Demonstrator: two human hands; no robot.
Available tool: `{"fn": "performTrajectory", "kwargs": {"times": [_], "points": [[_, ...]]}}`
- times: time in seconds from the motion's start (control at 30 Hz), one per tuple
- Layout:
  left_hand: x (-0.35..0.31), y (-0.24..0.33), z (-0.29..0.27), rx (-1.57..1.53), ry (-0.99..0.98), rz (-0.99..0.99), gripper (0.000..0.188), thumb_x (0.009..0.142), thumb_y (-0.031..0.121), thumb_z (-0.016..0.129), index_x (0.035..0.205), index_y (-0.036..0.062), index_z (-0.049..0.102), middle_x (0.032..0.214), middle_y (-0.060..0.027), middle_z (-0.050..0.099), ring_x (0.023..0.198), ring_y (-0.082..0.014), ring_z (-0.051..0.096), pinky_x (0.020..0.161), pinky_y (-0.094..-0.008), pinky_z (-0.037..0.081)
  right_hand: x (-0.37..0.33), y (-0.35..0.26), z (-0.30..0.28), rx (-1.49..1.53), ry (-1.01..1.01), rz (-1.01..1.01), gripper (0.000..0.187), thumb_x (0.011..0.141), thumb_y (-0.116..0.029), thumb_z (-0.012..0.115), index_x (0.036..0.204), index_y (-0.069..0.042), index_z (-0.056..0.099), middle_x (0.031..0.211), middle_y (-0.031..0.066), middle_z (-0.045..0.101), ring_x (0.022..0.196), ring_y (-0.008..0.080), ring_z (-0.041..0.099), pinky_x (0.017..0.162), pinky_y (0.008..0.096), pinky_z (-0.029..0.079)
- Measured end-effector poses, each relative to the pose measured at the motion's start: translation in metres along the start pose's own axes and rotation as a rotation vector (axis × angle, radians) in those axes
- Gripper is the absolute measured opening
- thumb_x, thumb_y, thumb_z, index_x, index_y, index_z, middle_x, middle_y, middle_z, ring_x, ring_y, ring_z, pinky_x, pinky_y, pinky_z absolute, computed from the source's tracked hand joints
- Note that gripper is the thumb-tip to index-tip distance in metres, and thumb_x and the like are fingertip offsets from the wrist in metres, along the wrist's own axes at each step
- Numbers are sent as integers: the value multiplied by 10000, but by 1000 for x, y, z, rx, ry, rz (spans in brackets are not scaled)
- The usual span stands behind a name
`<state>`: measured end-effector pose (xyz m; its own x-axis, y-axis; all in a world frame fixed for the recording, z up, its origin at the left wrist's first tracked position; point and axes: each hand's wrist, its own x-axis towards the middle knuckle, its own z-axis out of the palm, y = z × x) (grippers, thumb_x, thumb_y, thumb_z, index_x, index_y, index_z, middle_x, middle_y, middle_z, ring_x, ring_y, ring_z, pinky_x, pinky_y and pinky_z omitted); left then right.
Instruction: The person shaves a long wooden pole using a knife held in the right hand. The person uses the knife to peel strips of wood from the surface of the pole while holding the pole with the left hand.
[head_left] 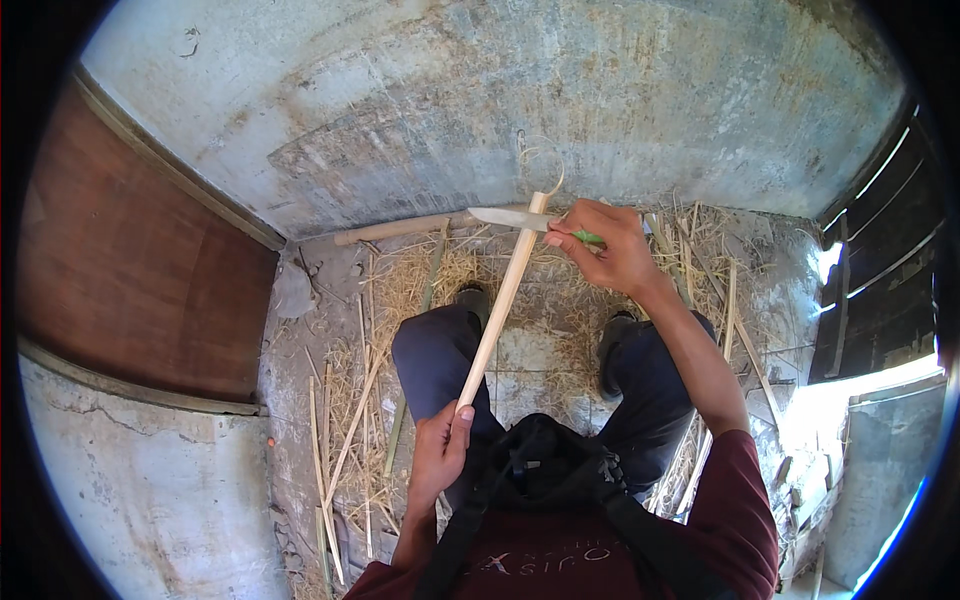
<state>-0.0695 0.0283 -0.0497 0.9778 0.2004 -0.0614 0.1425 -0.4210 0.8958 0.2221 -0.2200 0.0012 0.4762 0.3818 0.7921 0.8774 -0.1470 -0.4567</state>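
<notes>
My left hand (438, 455) is closed round the lower end of a long pale bamboo strip (502, 312), its thumb along the top. The strip slants up and away from me, between my knees. In my right hand (612, 250) is a knife (506, 218) with a green handle, mostly hidden by the fingers. Its blade points left and lies across the strip close to the far end. A thin curled shaving (557, 172) rises beside that end.
Straw-like shavings (440, 270) litter the floor, with several long thin slats (350, 440) to the left and more to the right. A round pole (405, 229) lies along the stained wall (500, 100) ahead. A brown wooden panel (140, 250) is at left, dark boards (885, 260) at right.
</notes>
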Motion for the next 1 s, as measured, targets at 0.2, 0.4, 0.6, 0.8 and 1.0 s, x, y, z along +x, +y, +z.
{"fn": "performTrajectory", "kwargs": {"times": [0.2,0.4,0.6,0.8,1.0], "points": [[-7,2,-3,56,4,-10,378,1159,273,582,894,7,624,569,-44,486,495,-115,467,494,-355,363,3,1,-5,-8,-22,24,151,901,-91,875,905,-15,745,776,129,692,655,293,680,578,388,489],[-2,5,-2,98,21,-5,375,1157,263,583,897,-3,629,561,-75,471,481,-149,459,491,-374,358,0,14,-5,-115,-52,16,153,906,-130,878,896,-31,761,784,114,706,648,293,690,555,400,489],[2,1,-1,88,28,2,397,1161,261,577,865,-2,604,558,-66,466,480,-137,439,488,-370,347,3,17,-1,-188,-69,30,165,913,-155,879,893,-38,764,786,110,709,641,307,684,553,404,493],[4,-1,-4,95,40,-6,403,1163,260,572,851,6,596,555,-55,463,478,-125,442,486,-360,342,3,25,6,-180,-95,32,179,923,-192,874,892,-54,764,783,105,707,627,311,669,544,399,489],[-32,-13,-35,-14,84,-1,421,1173,263,543,827,25,577,572,-2,463,508,-101,434,498,-332,329,-12,114,-56,-505,135,361,211,979,-256,800,967,-59,726,859,131,737,718,395,683,677,477,545]]}}
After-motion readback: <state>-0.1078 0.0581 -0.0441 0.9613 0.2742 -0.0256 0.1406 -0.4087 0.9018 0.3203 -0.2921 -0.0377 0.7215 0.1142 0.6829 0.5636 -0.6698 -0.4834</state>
